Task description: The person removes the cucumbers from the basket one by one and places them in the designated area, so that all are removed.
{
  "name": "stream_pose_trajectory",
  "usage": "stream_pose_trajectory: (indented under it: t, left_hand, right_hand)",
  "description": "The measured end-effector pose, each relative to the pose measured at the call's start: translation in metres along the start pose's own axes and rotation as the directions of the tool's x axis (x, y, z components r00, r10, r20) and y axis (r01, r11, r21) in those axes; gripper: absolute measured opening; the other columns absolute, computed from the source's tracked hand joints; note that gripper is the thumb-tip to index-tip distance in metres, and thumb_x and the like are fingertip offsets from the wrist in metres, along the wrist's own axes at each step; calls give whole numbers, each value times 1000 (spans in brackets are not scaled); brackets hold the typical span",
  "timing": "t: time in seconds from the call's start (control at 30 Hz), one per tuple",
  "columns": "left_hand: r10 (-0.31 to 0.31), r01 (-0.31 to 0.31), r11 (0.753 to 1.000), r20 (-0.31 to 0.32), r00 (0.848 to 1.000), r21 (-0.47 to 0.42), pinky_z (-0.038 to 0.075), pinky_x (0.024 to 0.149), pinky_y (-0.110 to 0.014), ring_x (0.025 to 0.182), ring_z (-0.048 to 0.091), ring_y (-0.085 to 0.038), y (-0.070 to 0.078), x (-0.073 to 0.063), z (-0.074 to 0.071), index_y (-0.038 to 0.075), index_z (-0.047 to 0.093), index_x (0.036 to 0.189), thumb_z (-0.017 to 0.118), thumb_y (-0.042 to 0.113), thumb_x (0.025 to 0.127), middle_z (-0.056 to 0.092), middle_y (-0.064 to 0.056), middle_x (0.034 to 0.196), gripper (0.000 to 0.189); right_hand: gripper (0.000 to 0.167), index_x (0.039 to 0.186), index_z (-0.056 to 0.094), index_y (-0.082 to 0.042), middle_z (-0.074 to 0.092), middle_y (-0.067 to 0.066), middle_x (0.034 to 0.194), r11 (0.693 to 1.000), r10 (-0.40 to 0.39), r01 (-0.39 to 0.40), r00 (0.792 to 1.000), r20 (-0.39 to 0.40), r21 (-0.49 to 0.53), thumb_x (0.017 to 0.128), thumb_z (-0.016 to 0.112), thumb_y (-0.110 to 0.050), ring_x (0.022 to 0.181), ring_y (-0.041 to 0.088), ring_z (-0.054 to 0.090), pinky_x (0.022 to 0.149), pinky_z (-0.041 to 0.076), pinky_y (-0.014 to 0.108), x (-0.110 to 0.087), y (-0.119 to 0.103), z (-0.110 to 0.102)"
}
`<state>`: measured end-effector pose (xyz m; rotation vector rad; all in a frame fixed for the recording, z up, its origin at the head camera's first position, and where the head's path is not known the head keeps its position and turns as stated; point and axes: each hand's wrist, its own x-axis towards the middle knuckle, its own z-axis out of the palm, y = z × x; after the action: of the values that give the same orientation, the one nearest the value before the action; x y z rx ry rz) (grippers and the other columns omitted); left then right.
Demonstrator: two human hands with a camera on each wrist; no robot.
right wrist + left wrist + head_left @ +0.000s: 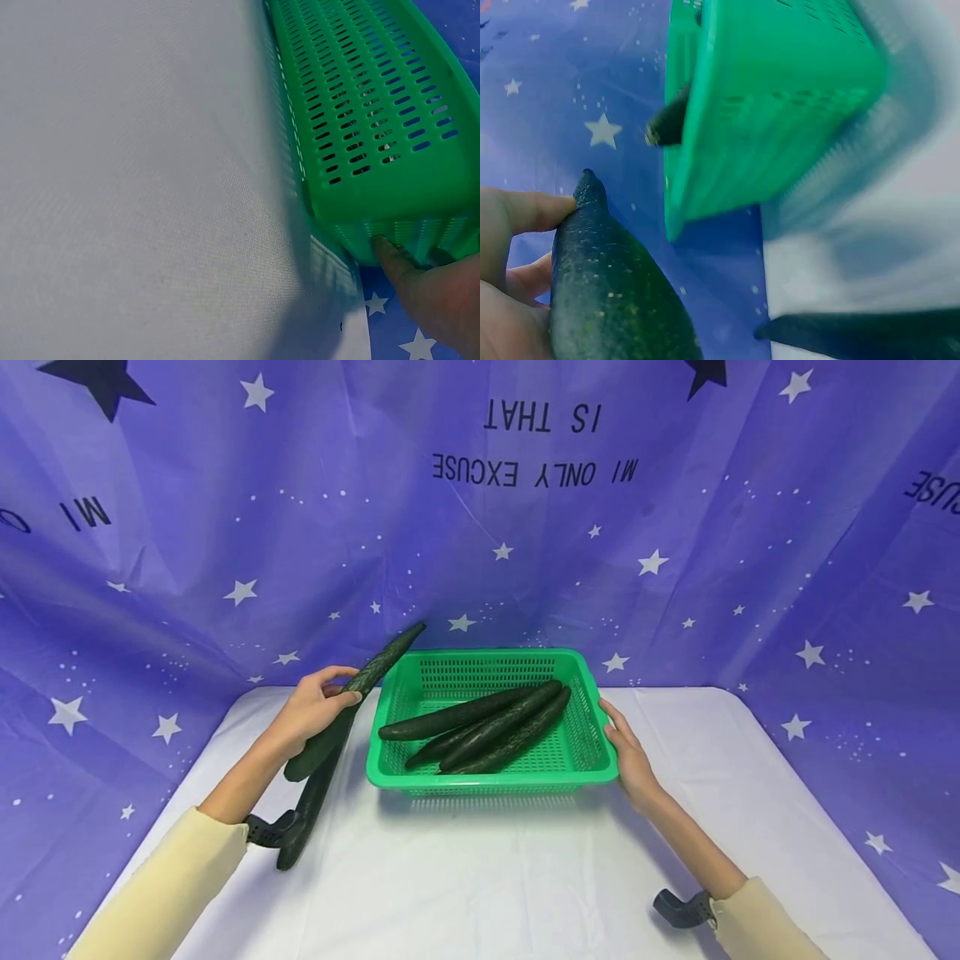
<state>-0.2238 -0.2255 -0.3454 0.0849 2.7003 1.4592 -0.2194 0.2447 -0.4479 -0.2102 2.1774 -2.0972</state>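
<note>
In the head view my left hand holds a dark green cucumber aslant, to the left of the green basket. The left wrist view shows the fingers at the narrow tip of that cucumber. Under it, another cucumber lies on the white table. Several cucumbers lie side by side in the basket. At the basket's right end, my right hand grips the rim; in the right wrist view a digit lies against the perforated end wall, and the other fingers are partly hidden.
A white cloth covers the table. Behind and at both sides hangs a purple curtain with stars and lettering, close to the basket's far edge. Each wrist wears a dark mount, the right mount near the sleeve.
</note>
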Motion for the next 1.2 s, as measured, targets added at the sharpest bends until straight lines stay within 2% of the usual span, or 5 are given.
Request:
stream_pose_trajectory:
  t: [0.2,0.37,0.53,0.7,1.2]
  left_hand:
    - [-56,55,998,-26,998,-30,52,77,-39,113,57,-45,-25,-20,-16,4,39,152,57,21,101,49,-34,138,56]
    - [-108,104,991,-37,994,-85,45,93,-52,123,48,-46,-45,-32,-25,6,34,155,57,24,102,46,-32,140,61]
    - [-179,166,966,-49,983,-198,54,76,-41,96,64,-24,-68,-38,-29,7,30,157,56,25,103,62,-15,117,63]
    - [-234,206,929,-57,971,-306,56,61,-32,73,63,-10,-88,-40,-26,6,30,156,58,21,101,64,4,94,63]
    - [-315,260,884,-84,945,-388,57,68,-32,81,66,-12,-125,-33,-9,2,29,156,61,16,99,65,9,95,67]
  right_hand:
    - [52,162,14,-22,35,22,146,1000,4,-4,1000,0,5,112,23,-27,88,13,59,74,52,26,0,1,2]
    - [52,162,13,-22,32,20,150,1000,-3,3,1000,3,0,111,23,-27,95,14,58,78,51,26,0,0,1]
    - [52,162,13,-22,29,19,153,1000,-6,6,1000,2,-5,111,23,-26,97,15,58,79,51,26,0,-1,0]
    - [52,162,13,-21,29,19,154,1000,-8,8,1000,-1,-4,111,23,-26,97,14,57,79,51,26,0,-1,0]
    - [53,163,13,-21,25,15,157,1000,-4,4,1000,-6,-14,111,24,-27,104,17,54,82,49,25,1,0,-1]
